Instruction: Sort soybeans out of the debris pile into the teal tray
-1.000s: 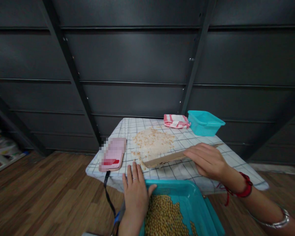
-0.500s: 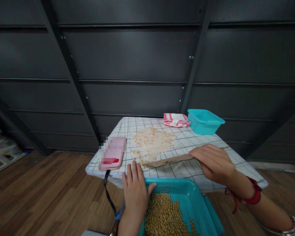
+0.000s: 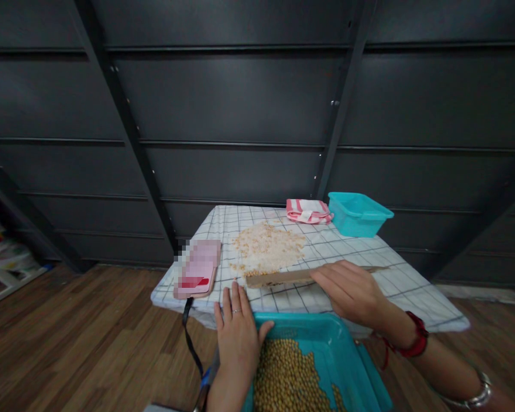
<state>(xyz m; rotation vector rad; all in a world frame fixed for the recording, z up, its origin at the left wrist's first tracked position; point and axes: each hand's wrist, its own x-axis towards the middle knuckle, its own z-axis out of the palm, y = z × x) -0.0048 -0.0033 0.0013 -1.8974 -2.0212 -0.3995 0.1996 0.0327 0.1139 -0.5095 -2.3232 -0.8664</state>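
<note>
My left hand (image 3: 237, 335) grips the left rim of a teal tray (image 3: 347, 355) full of yellow beans (image 3: 289, 380), held at the table's near edge. My right hand (image 3: 352, 292) is closed on a flat strip of brown cardboard (image 3: 278, 278) that lies on edge across the checked tablecloth (image 3: 326, 252). The strip rests against the near side of a spread pile of pale grains (image 3: 266, 249).
A pink phone (image 3: 197, 268) with a dark strap lies at the table's left front corner. A folded pink-striped cloth (image 3: 306, 210) and a small teal tub (image 3: 357, 214) stand at the back right. Dark metal wall panels rise behind; wooden floor surrounds the table.
My right hand has slid the cardboard strip to the left and a little nearer along the cloth. My left hand and the tray stay put.
</note>
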